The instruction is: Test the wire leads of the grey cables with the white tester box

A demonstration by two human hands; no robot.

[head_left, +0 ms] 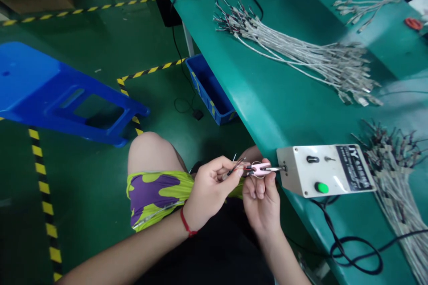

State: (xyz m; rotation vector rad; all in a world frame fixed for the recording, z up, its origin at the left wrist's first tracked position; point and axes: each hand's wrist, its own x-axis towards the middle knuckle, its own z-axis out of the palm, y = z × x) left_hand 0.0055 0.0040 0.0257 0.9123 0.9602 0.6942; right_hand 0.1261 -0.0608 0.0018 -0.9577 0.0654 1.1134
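My left hand (214,187), with a red cord at its wrist, pinches thin wires (238,164); dark, red and pale strands stick out between its fingers. Just to the right, a small pink clip (260,169) sits at the end of a metal shaft that comes out of a white control box (294,173). The fingers of my right hand (262,198) are closed around that clip from below. Red and black wire ends reach the clip's left end; whether its jaws grip them is too small to tell. The box has a green button, a black knob and a toggle switch.
A bundle of white cables (294,51) lies across the green table (254,98), with another bundle (401,205) right of the box. A black cord (357,254) loops near the table's front. Below the edge stands a blue bin (209,98); a blue stool (60,89) is at left.
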